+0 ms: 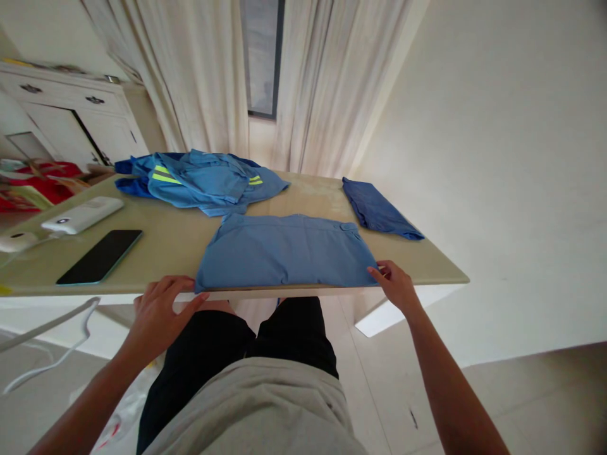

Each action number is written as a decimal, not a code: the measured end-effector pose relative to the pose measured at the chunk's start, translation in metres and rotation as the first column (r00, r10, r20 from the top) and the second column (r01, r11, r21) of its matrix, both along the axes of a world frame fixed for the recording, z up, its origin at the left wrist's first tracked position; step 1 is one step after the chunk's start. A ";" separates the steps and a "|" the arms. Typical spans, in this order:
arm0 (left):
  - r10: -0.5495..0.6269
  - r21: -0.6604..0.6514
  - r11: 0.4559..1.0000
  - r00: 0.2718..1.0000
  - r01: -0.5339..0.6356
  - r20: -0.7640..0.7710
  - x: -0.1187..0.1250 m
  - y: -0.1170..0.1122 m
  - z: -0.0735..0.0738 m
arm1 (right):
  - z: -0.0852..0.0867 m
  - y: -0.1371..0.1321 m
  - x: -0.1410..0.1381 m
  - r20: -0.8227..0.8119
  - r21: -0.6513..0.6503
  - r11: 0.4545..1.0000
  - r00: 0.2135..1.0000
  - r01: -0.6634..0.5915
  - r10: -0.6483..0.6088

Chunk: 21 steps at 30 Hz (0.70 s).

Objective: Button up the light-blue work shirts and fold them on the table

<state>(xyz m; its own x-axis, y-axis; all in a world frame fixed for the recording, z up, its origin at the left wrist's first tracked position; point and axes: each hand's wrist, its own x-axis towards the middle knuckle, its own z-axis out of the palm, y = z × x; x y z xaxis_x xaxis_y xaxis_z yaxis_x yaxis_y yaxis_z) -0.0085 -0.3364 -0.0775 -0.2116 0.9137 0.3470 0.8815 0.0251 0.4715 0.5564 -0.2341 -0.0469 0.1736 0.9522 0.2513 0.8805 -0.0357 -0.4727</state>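
Lying along the front edge of the desk point(436, 265) in the head view, the folded light-blue garment point(289, 253) is risking a slip over that edge if pulled too near. The right hand point(396, 284) is pinching its right corner; the left hand point(161, 309) is touching its left, gripping or not, I cannot tell. Uneven tugging could be loosening the folds.

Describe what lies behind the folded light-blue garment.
Behind the folded light-blue garment, rumpled blue clothes with yellow stripes lie to the left, a folded darker-blue garment to the right. What the rumpled clothes cover cannot be seen.
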 end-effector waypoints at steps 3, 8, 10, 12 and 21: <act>-0.035 -0.001 0.999 0.972 0.036 0.234 0.001 0.005 -0.001 | -0.007 -0.004 0.003 -0.099 0.047 0.998 0.995 0.037 -0.032; 0.007 0.009 1.000 0.923 -0.011 0.384 -0.014 0.007 -0.003 | -0.012 -0.006 0.021 -0.353 0.111 0.992 0.935 0.052 -0.010; -0.010 0.011 1.000 0.930 0.006 0.367 -0.021 0.000 -0.009 | -0.014 -0.011 0.028 -0.382 0.110 0.992 0.924 0.068 -0.020; -0.049 -0.015 0.998 0.932 0.058 0.360 -0.028 -0.008 -0.015 | -0.017 -0.017 0.034 -0.347 0.062 0.996 0.937 0.063 -0.038; -0.081 -0.098 0.989 0.954 0.114 0.288 -0.015 0.039 0.028 | 0.005 0.048 0.024 -0.134 -0.005 0.995 0.986 0.102 -0.101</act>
